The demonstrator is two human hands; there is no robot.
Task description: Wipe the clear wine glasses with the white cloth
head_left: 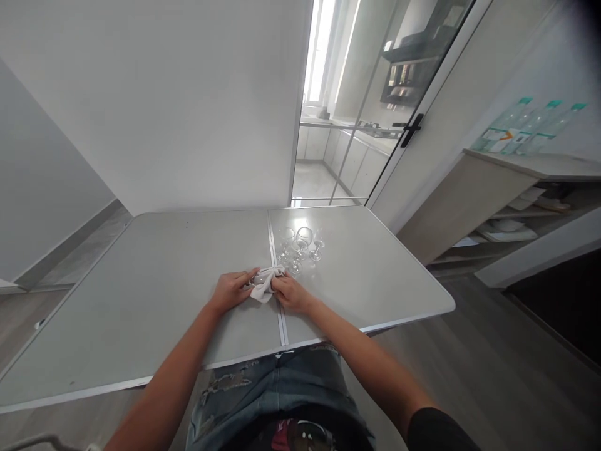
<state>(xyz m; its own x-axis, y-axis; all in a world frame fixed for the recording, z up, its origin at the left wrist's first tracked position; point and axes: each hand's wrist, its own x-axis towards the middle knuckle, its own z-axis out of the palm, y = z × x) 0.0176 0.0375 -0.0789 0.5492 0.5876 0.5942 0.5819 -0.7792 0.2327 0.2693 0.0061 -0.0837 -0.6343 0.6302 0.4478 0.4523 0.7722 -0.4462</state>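
Both hands, the left hand (232,290) and the right hand (290,293), gripped a soft crumpled white cloth (265,282) with closed fingers, stretched left-right over the smooth grey table (141,300), near clear stemmed glasses (300,246).

A crumpled white cloth (263,283) sits between the hands, over a pale grey desk (141,300) split by a white seam. Just beyond the hands, clear stemmed glasses (299,245) glint. Below the arms, faded blue ripped jeans (263,388). Far right, clear plastic bottles with teal caps (526,128).
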